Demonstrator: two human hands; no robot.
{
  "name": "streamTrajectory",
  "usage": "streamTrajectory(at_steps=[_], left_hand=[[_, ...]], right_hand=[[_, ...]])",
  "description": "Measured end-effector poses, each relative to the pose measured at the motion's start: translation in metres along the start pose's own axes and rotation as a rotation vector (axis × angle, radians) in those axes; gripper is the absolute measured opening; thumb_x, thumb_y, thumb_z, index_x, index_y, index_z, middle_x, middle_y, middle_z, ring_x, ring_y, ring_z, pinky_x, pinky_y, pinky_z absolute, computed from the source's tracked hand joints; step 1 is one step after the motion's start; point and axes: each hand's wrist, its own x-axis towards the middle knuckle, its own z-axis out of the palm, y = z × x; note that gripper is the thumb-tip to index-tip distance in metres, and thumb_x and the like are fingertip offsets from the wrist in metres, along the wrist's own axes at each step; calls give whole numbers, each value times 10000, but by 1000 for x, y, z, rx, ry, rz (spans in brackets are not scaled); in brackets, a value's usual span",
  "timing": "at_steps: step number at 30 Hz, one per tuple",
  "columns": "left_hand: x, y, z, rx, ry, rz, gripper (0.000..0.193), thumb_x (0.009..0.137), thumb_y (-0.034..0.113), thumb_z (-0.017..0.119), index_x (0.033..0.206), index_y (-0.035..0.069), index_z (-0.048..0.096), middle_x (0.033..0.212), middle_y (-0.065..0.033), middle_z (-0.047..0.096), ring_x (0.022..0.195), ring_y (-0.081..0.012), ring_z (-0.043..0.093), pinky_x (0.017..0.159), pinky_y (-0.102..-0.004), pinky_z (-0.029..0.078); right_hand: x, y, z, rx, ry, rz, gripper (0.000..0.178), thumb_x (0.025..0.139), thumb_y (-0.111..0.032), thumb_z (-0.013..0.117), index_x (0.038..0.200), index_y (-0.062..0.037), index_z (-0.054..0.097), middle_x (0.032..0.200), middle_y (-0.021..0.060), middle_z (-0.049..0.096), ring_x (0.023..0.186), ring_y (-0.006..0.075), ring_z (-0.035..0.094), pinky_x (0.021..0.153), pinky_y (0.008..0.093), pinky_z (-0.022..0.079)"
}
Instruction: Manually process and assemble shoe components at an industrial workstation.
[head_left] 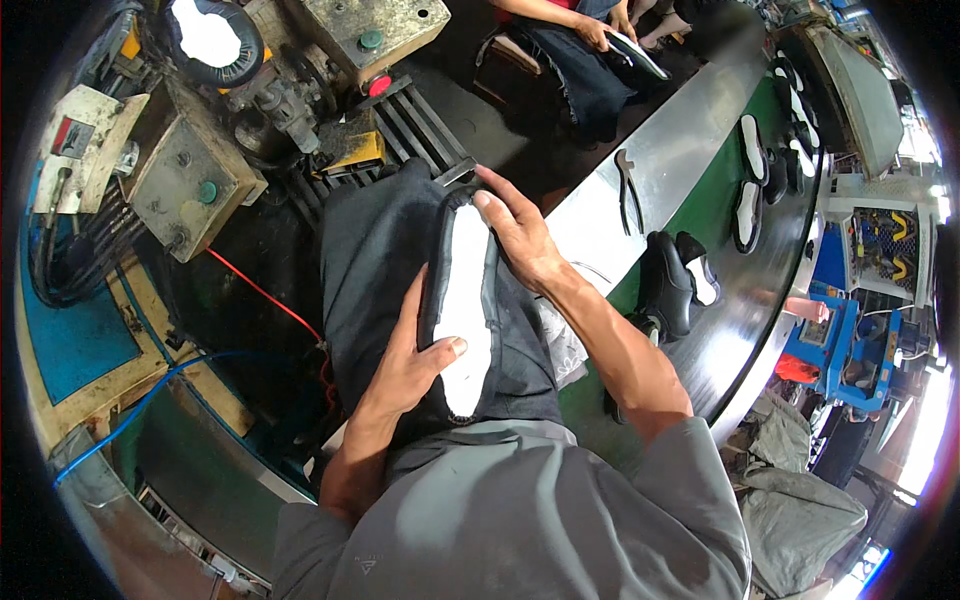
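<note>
Left hand (405, 372) and right hand (522, 238) both grasp the upturned, white-bottomed black shoe (466, 290), stiff-looking lengthwise, likely softer at the rim, best held by its long sides!

The left forearm (358, 450) is slanting up and slightly rightward, while the left hand (410, 365) is gripping, its thumb (444, 351) pointing right and its fingers (418, 292) stretching upward. The right forearm (612, 332) is angling up and leftward from a bent elbow. Farther up, the right hand (525, 237) is also gripping, its thumb and index finger (497, 183) pointing up and left. Both forearms are showing bare below grey sleeves (677, 476).
</note>
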Motion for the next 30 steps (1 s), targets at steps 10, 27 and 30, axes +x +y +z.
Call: streamTrajectory(at_steps=[10,27,30], left_hand=[[15,-7,-15,46,94,56,972,917,-70,698,1753,3,207,1704,-182,397,1502,-246,469,1234,-370,414],[-44,-4,-51,-264,463,137,924,965,72,712,1765,88,248,1621,-158,505,1391,-243,564,1178,-389,465],[-71,-16,-56,-444,652,170,924,973,76,726,1761,72,245,1621,-136,499,1406,-240,556,1194,-377,448]], right_hand=[[-45,-55,17,-1266,-81,-263,796,972,8,606,1718,-66,339,913,198,673,825,354,718,738,490,592],[-19,-64,127,-1251,-435,-107,1007,917,32,605,1778,-301,201,1021,336,747,943,507,747,832,594,577],[-12,-69,150,-1257,-732,-184,1091,880,69,631,1771,-394,205,1133,296,748,1053,507,743,976,590,568]])
